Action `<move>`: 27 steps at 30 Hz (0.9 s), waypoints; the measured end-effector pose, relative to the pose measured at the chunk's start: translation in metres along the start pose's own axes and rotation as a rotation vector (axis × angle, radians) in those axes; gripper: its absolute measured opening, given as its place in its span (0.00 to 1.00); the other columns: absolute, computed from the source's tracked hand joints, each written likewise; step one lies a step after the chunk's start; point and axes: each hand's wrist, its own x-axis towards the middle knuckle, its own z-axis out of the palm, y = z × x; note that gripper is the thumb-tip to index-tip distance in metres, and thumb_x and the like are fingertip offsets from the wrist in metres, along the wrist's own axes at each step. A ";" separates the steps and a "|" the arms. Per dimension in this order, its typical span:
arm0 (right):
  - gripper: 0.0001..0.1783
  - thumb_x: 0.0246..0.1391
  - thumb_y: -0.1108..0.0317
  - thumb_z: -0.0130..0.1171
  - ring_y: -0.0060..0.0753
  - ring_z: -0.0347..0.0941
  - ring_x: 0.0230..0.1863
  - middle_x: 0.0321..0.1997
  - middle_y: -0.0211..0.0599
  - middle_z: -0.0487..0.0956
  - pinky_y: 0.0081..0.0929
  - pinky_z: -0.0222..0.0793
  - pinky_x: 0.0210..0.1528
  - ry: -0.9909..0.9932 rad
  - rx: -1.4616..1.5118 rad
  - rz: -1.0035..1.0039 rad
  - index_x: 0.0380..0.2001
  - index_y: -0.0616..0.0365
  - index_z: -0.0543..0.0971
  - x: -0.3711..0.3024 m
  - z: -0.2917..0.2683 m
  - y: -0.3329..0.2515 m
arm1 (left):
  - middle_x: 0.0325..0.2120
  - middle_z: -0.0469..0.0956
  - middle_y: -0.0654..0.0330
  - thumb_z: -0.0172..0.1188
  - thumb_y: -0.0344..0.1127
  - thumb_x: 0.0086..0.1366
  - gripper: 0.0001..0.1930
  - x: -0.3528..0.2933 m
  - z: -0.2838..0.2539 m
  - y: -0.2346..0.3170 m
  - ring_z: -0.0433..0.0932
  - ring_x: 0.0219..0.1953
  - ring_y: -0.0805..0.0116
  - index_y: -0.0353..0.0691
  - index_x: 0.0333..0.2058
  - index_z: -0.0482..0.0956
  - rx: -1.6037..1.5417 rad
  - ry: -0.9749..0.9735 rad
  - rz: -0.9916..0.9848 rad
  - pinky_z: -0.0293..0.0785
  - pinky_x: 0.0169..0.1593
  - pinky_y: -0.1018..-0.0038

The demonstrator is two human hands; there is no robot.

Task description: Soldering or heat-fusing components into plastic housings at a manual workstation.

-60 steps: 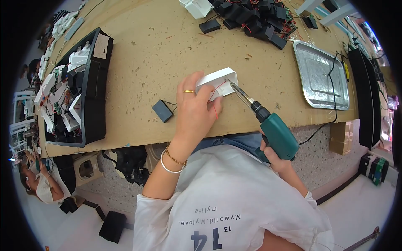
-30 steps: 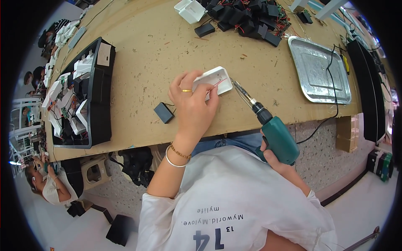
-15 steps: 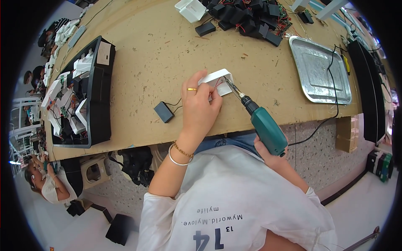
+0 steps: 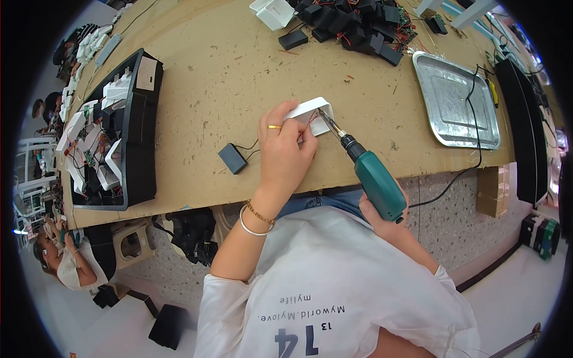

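My left hand (image 4: 283, 146) pinches the near left side of a small white plastic housing (image 4: 310, 107) on the table, its fingertips also at a thin red wire (image 4: 313, 118). In my right hand (image 4: 382, 218) is a green soldering gun (image 4: 376, 182), gripped at its rear, with the metal tip pointing into the open housing by the wire. Whether the tip touches the wire is too small to tell. A black box-shaped part (image 4: 233, 159) lies left of my left hand, and its dark leads run under that hand.
A black bin (image 4: 140, 137) of white housings and circuit boards stands at left. Black boxes with red wires (image 4: 352, 27) are heaped at the back, beside a white housing (image 4: 272, 13). A metal tray (image 4: 459, 107) lies right, crossed by a black cord (image 4: 474, 107). Another person (image 4: 77, 262) sits far left.
The soldering gun has shifted very slightly left, its tip staying inside the housing. My left hand keeps its hold in nearly the same place.
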 end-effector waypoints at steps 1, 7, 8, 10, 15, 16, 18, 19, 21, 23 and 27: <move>0.23 0.45 0.70 0.65 0.28 0.72 0.31 0.35 0.39 0.76 0.26 0.68 0.36 -0.001 -0.001 0.000 0.46 0.67 0.74 0.000 0.000 0.000 | 0.47 0.71 0.53 0.61 0.22 0.48 0.07 0.000 0.000 0.000 0.70 0.47 0.51 0.35 0.22 0.70 0.004 0.002 0.000 0.69 0.50 0.61; 0.23 0.46 0.70 0.65 0.28 0.72 0.31 0.34 0.39 0.76 0.25 0.68 0.36 0.005 0.031 0.009 0.46 0.67 0.75 -0.002 0.000 0.001 | 0.47 0.71 0.53 0.61 0.22 0.48 0.07 -0.001 0.002 -0.001 0.70 0.47 0.51 0.35 0.22 0.70 -0.013 0.009 -0.008 0.69 0.49 0.61; 0.22 0.46 0.70 0.65 0.28 0.72 0.31 0.34 0.39 0.76 0.26 0.68 0.36 0.002 0.024 0.006 0.46 0.67 0.75 -0.002 0.000 0.002 | 0.47 0.71 0.53 0.61 0.22 0.48 0.07 -0.001 0.002 -0.001 0.70 0.47 0.51 0.35 0.22 0.70 -0.013 0.009 -0.008 0.69 0.49 0.61; 0.22 0.46 0.70 0.65 0.29 0.71 0.31 0.33 0.39 0.76 0.26 0.68 0.36 0.000 0.017 0.004 0.45 0.67 0.75 -0.002 0.000 0.002 | 0.46 0.71 0.53 0.61 0.22 0.48 0.07 0.000 0.001 0.001 0.69 0.47 0.51 0.34 0.22 0.70 -0.002 0.007 -0.006 0.68 0.49 0.61; 0.22 0.45 0.70 0.65 0.30 0.71 0.31 0.33 0.38 0.76 0.26 0.67 0.37 0.003 0.026 0.012 0.45 0.66 0.75 0.000 0.000 0.000 | 0.46 0.71 0.53 0.61 0.22 0.48 0.07 -0.001 0.002 -0.001 0.69 0.47 0.50 0.34 0.23 0.71 -0.002 0.016 -0.008 0.68 0.49 0.61; 0.22 0.45 0.70 0.65 0.30 0.71 0.31 0.33 0.38 0.76 0.26 0.67 0.37 0.003 0.025 0.013 0.45 0.66 0.75 -0.001 0.000 -0.001 | 0.46 0.71 0.53 0.61 0.22 0.48 0.07 -0.001 0.002 -0.001 0.69 0.47 0.50 0.34 0.23 0.71 -0.001 0.020 -0.005 0.68 0.49 0.61; 0.22 0.45 0.70 0.66 0.30 0.71 0.31 0.32 0.38 0.76 0.27 0.67 0.37 0.002 0.043 0.026 0.45 0.66 0.75 -0.001 0.000 -0.001 | 0.46 0.71 0.53 0.61 0.22 0.48 0.07 -0.001 0.002 -0.001 0.69 0.47 0.50 0.34 0.23 0.71 0.001 0.023 -0.002 0.68 0.49 0.61; 0.22 0.45 0.70 0.66 0.30 0.71 0.31 0.32 0.38 0.76 0.27 0.67 0.37 0.001 0.043 0.025 0.45 0.66 0.75 0.000 0.000 -0.002 | 0.47 0.71 0.53 0.61 0.22 0.48 0.07 -0.001 0.002 -0.001 0.69 0.47 0.50 0.34 0.22 0.71 0.002 0.027 0.001 0.68 0.49 0.61; 0.22 0.45 0.70 0.66 0.30 0.71 0.31 0.33 0.39 0.76 0.27 0.67 0.37 -0.001 0.015 0.034 0.45 0.66 0.75 0.000 -0.001 -0.002 | 0.47 0.71 0.52 0.62 0.23 0.49 0.07 -0.001 0.002 -0.002 0.69 0.48 0.52 0.34 0.23 0.71 0.029 0.016 0.014 0.71 0.46 0.64; 0.22 0.45 0.70 0.66 0.30 0.72 0.32 0.34 0.39 0.76 0.27 0.68 0.37 -0.003 0.013 0.029 0.45 0.66 0.75 0.000 -0.001 -0.001 | 0.47 0.72 0.52 0.62 0.23 0.51 0.07 0.000 0.001 -0.002 0.69 0.48 0.53 0.34 0.24 0.71 0.057 0.008 0.027 0.74 0.43 0.67; 0.23 0.45 0.69 0.66 0.30 0.73 0.32 0.37 0.40 0.77 0.26 0.69 0.38 -0.005 0.001 0.010 0.45 0.66 0.75 -0.001 -0.001 0.000 | 0.48 0.72 0.52 0.62 0.23 0.51 0.07 0.000 0.001 -0.001 0.69 0.48 0.53 0.34 0.24 0.71 0.047 -0.009 0.005 0.74 0.43 0.67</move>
